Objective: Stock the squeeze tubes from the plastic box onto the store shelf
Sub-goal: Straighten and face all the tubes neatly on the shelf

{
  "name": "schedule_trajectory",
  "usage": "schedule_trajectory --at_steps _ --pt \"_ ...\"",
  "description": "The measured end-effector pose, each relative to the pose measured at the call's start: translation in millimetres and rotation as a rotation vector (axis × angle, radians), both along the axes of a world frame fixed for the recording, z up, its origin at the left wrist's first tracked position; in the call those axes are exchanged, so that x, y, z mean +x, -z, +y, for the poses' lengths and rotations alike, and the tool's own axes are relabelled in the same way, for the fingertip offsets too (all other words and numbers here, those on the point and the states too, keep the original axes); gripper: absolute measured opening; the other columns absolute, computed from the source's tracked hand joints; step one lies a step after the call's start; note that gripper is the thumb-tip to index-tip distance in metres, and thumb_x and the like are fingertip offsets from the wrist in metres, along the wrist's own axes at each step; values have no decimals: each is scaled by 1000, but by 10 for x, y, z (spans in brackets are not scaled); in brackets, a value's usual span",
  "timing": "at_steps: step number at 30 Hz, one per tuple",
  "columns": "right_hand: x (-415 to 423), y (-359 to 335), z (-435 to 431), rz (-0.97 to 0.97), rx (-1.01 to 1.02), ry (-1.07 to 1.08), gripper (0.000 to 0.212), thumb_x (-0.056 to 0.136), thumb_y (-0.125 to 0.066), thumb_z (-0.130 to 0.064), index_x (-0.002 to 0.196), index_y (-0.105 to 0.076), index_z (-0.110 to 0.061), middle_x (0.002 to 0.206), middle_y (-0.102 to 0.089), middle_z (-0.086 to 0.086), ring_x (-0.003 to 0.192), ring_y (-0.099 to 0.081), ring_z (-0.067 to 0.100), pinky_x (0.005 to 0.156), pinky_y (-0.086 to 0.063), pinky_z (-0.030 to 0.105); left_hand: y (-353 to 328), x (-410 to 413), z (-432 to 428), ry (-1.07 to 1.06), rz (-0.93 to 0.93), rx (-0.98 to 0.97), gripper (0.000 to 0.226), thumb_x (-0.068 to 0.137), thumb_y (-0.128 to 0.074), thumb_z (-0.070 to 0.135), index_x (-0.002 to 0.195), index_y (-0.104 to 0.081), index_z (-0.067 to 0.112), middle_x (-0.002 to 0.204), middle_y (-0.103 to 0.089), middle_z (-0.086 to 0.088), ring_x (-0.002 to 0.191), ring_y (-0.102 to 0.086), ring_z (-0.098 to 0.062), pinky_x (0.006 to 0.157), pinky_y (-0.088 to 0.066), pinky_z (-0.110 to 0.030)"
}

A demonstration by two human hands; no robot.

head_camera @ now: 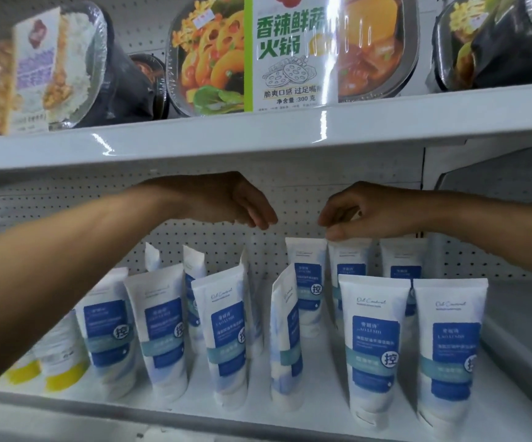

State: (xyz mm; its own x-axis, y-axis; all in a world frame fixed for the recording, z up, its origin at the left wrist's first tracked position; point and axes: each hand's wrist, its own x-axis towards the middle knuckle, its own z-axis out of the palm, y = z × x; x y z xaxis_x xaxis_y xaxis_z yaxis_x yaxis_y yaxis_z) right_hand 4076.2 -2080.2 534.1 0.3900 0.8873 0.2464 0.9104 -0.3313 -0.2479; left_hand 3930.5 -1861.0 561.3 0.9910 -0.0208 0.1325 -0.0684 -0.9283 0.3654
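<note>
At far left on the lower shelf (258, 419) stand two small containers with yellow caps (63, 378), partly hidden by the left forearm and too blurred to identify further. To their right the squeeze tubes (165, 339) stand cap-down in loose rows, long axis vertical, crimped ends up. Several in the left group lean out of line.

The left hand (242, 202) hangs above the middle of the shelf, fingers curled downward and slightly apart, holding nothing. It touches no tube; the nearest crimped ends lie below it.

One narrow tube (285, 333) at centre front is turned edge-on and tilts left — the least orderly unit in the row.

The right hand (363, 215) is at the rear row. Its thumb and fingers are drawn together at the top edge of a rear tube (349, 266), and the thumb appears to press on the crimp; whether the edge is actually pinched cannot be confirmed, because the hand covers it.

Key relation: this tube lies directly below the right hand's grip, axis vertical, so any correction acts on the top edge while the cap stays seated on the shelf. The right hand is clearly the nearer one.

The plastic box is not in view. Ready-meal trays (213, 55) occupy the upper shelf.
</note>
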Motion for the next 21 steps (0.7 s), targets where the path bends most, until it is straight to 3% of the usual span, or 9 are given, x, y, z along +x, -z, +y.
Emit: schedule_trajectory --at_steps 4,7,9,10,13,16,19,21 --pt "-113 -25 150 -46 -74 30 32 87 -64 -39 115 -62 -25 106 -61 -18 97 -57 -7 79 -46 5 3 -96 136 -11 114 134 49 91 -51 -8 107 -70 35 115 -69 11 109 -61 1 96 -49 -21" --pt "-147 -39 258 -67 -146 77 34 88 -63 -41 116 -62 -23 111 -63 -15 101 -59 -1 91 -48 18 12 10 163 -18 78 264 22 96 -54 29 114 -64 38 107 -69 15 101 -63 -2 94 -45 -22" --pt "-164 -70 313 -64 -172 112 37 87 -62 -43 118 -61 -24 113 -63 -15 103 -58 0 94 -48 23 10 95 144 2 77 317 21 98 -45 39 112 -61 42 97 -68 16 94 -62 -4 88 -45 -22" --pt "-176 -87 337 -63 -186 136 39 87 -62 -44 120 -60 -24 114 -62 -15 103 -58 0 95 -48 24 -6 118 140 42 122 339 21 99 -46 33 109 -60 47 99 -66 18 96 -60 -1 89 -44 -21" --pt "-204 -126 402 -61 -238 193 42 86 -64 -44 123 -58 -25 107 -59 -20 105 -57 2 96 -47 25 -56 136 198 196 277 413 54 90 -58 4 102 -62 57 123 -57 26 119 -48 4 107 -37 -32" --pt "-240 -138 483 -37 -268 191 38 85 -67 -40 118 -62 -24 102 -61 -22 103 -59 2 94 -49 24 24 166 260 322 319 427 46 81 -74 11 99 -68 53 122 -59 31 123 -47 6 114 -32 -40" --pt "-245 -98 565 -29 -302 158 32 83 -69 -39 111 -67 -23 103 -69 -13 97 -65 4 91 -53 28 210 225 269 329 214 356 26 80 -77 27 95 -71 46 103 -67 30 103 -59 8 106 -42 -29" --pt "-255 -61 600 -24 -330 147 24 84 -69 -37 104 -70 -23 100 -71 -11 93 -66 5 88 -54 27 285 239 275 286 129 314 21 82 -74 33 102 -73 33 104 -70 22 94 -63 6 94 -49 -20"
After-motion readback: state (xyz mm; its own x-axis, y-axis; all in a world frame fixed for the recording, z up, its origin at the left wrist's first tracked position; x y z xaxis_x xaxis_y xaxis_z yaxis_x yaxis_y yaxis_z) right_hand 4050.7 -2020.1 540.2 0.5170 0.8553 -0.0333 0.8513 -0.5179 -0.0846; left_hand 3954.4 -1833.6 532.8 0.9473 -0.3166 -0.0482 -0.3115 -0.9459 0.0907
